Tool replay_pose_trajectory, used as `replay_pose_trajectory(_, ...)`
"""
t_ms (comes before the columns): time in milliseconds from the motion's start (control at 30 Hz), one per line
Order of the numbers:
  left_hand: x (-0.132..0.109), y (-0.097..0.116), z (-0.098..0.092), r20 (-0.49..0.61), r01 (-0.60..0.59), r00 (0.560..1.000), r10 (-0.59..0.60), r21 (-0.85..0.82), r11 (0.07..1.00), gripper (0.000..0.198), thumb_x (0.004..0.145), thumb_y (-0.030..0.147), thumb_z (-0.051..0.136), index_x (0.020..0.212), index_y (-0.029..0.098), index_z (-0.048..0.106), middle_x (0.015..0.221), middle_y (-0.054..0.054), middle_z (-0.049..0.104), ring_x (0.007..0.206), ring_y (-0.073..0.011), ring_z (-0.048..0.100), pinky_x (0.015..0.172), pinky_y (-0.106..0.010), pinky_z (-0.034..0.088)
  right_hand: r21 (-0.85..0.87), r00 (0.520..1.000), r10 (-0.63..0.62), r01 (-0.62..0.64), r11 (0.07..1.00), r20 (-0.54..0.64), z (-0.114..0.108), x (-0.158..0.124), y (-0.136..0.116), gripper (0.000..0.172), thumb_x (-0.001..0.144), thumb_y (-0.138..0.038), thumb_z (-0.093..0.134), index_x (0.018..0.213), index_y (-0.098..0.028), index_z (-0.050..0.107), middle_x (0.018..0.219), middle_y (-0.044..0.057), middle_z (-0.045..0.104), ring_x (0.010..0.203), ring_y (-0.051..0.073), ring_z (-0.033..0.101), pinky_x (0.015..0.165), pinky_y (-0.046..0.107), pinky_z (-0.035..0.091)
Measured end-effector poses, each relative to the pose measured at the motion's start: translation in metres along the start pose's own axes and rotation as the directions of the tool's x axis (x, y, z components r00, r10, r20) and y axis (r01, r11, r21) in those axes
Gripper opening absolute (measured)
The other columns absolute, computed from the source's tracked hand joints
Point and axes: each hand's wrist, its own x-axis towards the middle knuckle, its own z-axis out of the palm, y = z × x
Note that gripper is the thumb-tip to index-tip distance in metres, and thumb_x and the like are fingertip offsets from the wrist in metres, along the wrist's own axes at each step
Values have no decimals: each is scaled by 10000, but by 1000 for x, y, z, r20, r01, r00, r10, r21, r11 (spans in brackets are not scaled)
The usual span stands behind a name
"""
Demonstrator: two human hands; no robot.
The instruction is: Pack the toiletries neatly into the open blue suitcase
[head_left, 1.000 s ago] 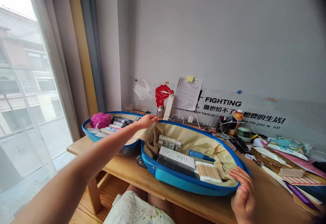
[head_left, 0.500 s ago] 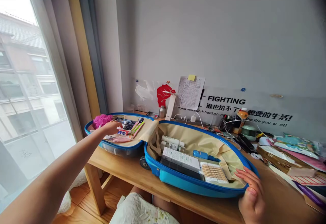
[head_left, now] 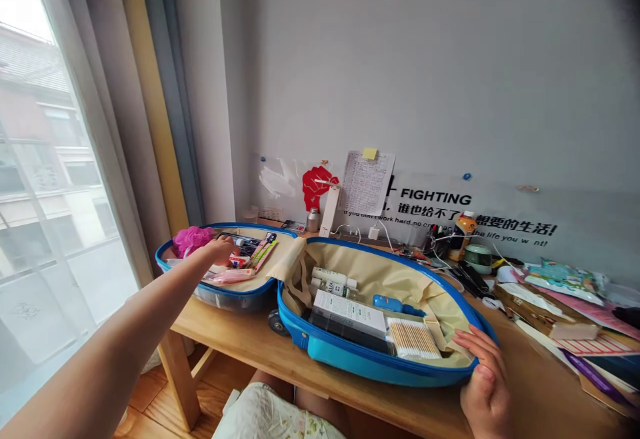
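Observation:
An open blue suitcase [head_left: 380, 367] lies on the desk, its two halves spread side by side. My left hand [head_left: 223, 250] reaches into the left half, over toiletries beside a pink bath puff [head_left: 191, 240]. Its fingers are bent down and partly hidden, so what they hold does not show. Packaged toothbrushes [head_left: 264, 252] and a pink packet [head_left: 233, 275] lie next to it. My right hand [head_left: 484, 378] grips the right half's rim, fingers over the inside and thumb outside. That half holds cotton swabs [head_left: 413, 339], a white box [head_left: 349, 314], a blue bottle [head_left: 394, 304] and clear bottles [head_left: 334, 287].
Behind the suitcase stand a metal bottle [head_left: 313, 220], a white upright lamp [head_left: 329, 211] and a charger with cables [head_left: 373, 232]. An orange drink bottle [head_left: 461, 236], a green jar [head_left: 479, 258] and stationery crowd the desk's right side. A curtained window is at left.
The view has shifted slightly, moving the scene a little leftward. My left hand has moved slightly among the toiletries, its fingers now more bent. My right hand stays on the suitcase rim.

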Motion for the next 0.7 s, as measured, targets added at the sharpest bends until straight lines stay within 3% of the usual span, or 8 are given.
replay_pose_trajectory(133, -4, -5, -3, -33, -64, 997, 64, 5, 998, 422, 654, 340, 789, 1067, 285, 724, 1274, -105, 643, 1261, -342, 507, 1003, -417, 445, 18, 998, 59, -59, 998, -1, 1, -2, 1, 458, 1016, -438, 294, 937, -193, 673, 959, 128, 691, 1085, 295, 633, 923, 537, 485)
replay_pose_trajectory(300, -4, -15, -3, 20, -109, 994, 110, -6, 994, 360, 719, 298, 729, 1077, 262, 720, 1097, -76, 727, 1014, -268, 658, 912, -352, 490, 14, 998, 58, -58, 998, 3, 0, 0, 0, 484, 1013, -471, 289, 919, -195, 676, 933, 124, 691, 1069, 292, 641, 914, 530, 496)
replay_pose_trajectory(467, -5, -16, -3, 3, -140, 990, 140, 14, 990, 374, 711, 269, 741, 1084, 288, 742, 1188, -84, 706, 1156, -288, 619, 981, -353, 461, 4, 999, 32, -32, 999, -5, 1, 2, -2, 471, 1022, -444, 278, 926, -197, 668, 942, 116, 691, 1069, 286, 641, 909, 519, 496)
replay_pose_trajectory(700, -11, -20, -4, -48, -167, 985, 166, -20, 986, 302, 739, 314, 736, 1039, 282, 744, 1212, -63, 708, 1210, -263, 593, 1037, -324, 423, 8, 999, 37, -37, 999, -8, 1, -1, 1, 483, 1021, -457, 275, 938, -199, 675, 953, 115, 690, 1075, 291, 637, 904, 514, 491)
